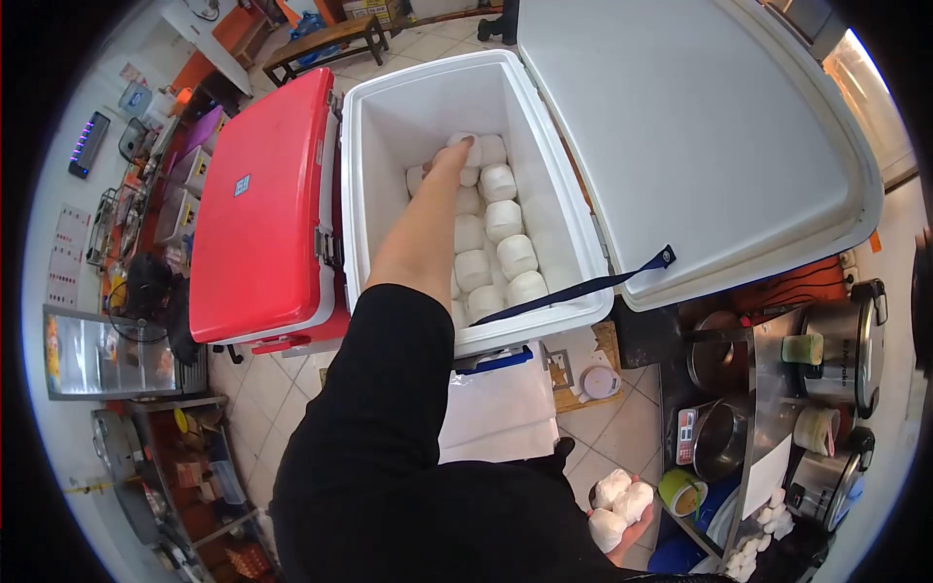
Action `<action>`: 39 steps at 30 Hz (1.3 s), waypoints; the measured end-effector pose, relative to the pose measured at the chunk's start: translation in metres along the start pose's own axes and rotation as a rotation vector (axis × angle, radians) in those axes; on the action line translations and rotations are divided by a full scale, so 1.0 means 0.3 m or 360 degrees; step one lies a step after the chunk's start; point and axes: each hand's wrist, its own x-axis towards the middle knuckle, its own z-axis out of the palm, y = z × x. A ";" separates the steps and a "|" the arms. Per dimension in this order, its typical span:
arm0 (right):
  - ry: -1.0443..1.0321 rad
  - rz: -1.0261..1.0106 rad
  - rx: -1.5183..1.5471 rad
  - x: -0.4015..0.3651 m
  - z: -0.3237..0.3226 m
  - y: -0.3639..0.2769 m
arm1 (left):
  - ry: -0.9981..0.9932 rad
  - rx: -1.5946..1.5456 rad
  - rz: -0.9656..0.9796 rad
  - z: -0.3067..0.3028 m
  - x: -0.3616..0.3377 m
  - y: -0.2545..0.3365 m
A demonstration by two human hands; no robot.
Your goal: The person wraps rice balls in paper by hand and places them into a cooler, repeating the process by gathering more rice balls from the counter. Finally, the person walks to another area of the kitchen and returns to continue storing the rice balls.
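My left hand (449, 163) reaches deep into a white-lined cooler box (389, 97), its fingers around a white dough ball (464, 148) at the far end of the rows. Part of that hand is hidden behind the wrist and the dough. Rows of similar rounded white dough pieces (503, 222) lie along the cooler floor. Low on the right, my right hand (637, 532) is cupped, palm up, around three white dough balls (622, 500).
The cooler's lid (709, 126) is swung open to the right, with a dark strap (583, 291) across the near rim. A closed red cooler (262, 204) stands at left. Shelves with pots (719, 437) are at lower right; a wooden bench (330, 44) is behind.
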 end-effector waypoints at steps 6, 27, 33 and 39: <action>0.0059 -0.0031 0.0042 -0.022 0.007 0.019 | -0.0074 -0.0254 0.0031 -0.076 -0.050 0.008; 0.0059 -0.0156 0.0140 -0.068 -0.009 0.015 | -0.0488 -0.0088 -0.0098 -0.124 -0.198 -0.089; 0.0083 -0.0177 0.0066 -0.054 0.014 0.011 | -0.0034 0.1005 0.0034 -0.134 -0.201 -0.063; 0.0124 -0.0161 0.0058 -0.039 0.026 0.012 | -0.0061 0.0771 0.0223 -0.098 0.004 -0.014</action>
